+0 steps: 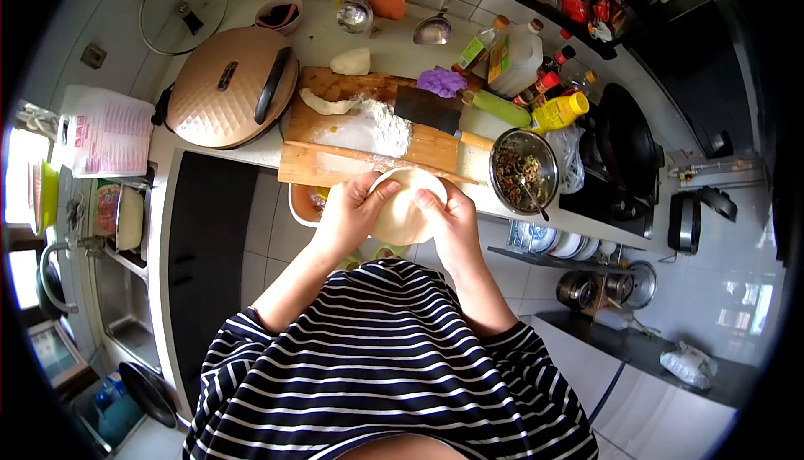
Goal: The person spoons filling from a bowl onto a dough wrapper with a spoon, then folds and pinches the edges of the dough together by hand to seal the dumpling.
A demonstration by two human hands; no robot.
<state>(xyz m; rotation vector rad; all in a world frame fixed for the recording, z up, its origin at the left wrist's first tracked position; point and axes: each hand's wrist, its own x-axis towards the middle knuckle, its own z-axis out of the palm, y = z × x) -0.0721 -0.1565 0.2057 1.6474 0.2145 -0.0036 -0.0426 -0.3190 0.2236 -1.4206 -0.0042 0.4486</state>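
Observation:
A round, flat dough wrapper (408,215) is held up in front of me, near the counter's front edge. My left hand (358,209) pinches its left rim and my right hand (449,219) its right rim, thumbs on top. Just beyond my hands a thin rolling pin (368,157) lies across the wooden cutting board (437,152). On the board are a pile of flour (390,129), a curved strip of dough (328,105) and a cleaver (425,109). A lump of dough (350,61) rests at the board's far edge. To the right stands a metal bowl of chopped filling (521,168) with a spoon in it.
A round electric pan (219,83) with its lid down stands at the left. Several bottles (536,66), a purple cloth-like thing (441,82) and a yellow bottle (561,113) line the back right. A black wok (624,146) sits on the stove.

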